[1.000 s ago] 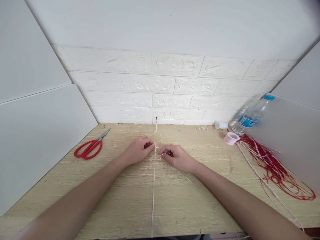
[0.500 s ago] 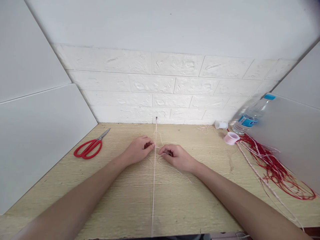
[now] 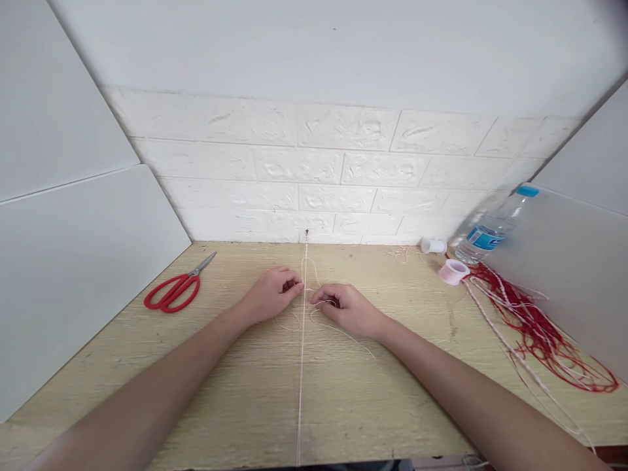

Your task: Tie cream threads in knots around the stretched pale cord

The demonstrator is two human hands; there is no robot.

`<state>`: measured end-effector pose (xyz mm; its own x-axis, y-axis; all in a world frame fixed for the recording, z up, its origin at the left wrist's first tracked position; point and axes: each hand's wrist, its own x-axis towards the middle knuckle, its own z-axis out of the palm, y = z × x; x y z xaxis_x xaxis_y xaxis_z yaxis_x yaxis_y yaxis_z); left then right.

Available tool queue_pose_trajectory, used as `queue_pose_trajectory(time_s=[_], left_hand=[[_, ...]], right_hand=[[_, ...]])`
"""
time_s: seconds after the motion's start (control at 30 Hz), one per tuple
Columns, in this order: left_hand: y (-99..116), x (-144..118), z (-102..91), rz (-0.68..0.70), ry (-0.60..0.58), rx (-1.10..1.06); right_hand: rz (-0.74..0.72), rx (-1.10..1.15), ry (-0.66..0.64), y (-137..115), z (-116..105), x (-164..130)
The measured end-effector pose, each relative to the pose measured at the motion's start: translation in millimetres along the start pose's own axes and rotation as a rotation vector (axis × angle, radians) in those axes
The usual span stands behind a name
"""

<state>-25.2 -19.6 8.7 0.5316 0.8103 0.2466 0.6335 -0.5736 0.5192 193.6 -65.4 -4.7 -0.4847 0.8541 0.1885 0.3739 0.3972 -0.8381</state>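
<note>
A pale pink cord (image 3: 301, 379) runs taut down the middle of the table, from a dark fixing point (image 3: 307, 231) at the wall to the front edge. Near the wall its upper part looks knotted. A thin pale thread (image 3: 316, 269) loops around it, with loose ends curling by both hands. My left hand (image 3: 275, 293), just left of the cord, pinches the thread between thumb and fingertips. On the other side my right hand (image 3: 350, 309) is closed with curled fingers on the thread, whose tail trails toward the lower right.
Red-handled scissors (image 3: 179, 288) lie on the left of the table. At right are a pink thread spool (image 3: 454, 271), a white spool (image 3: 434, 245), a water bottle (image 3: 490, 229) and a heap of red cords (image 3: 544, 333). A white brick-patterned wall (image 3: 324, 173) stands behind.
</note>
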Motion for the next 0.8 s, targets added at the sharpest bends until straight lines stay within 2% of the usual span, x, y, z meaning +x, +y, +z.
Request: queue_pose_trajectory(time_s=[0.8], left_hand=[[-0.6, -0.4, 0.2, -0.005, -0.007, 0.002]], right_hand=[[0.011, -0.011, -0.001, 0.6, 0.4, -0.2]])
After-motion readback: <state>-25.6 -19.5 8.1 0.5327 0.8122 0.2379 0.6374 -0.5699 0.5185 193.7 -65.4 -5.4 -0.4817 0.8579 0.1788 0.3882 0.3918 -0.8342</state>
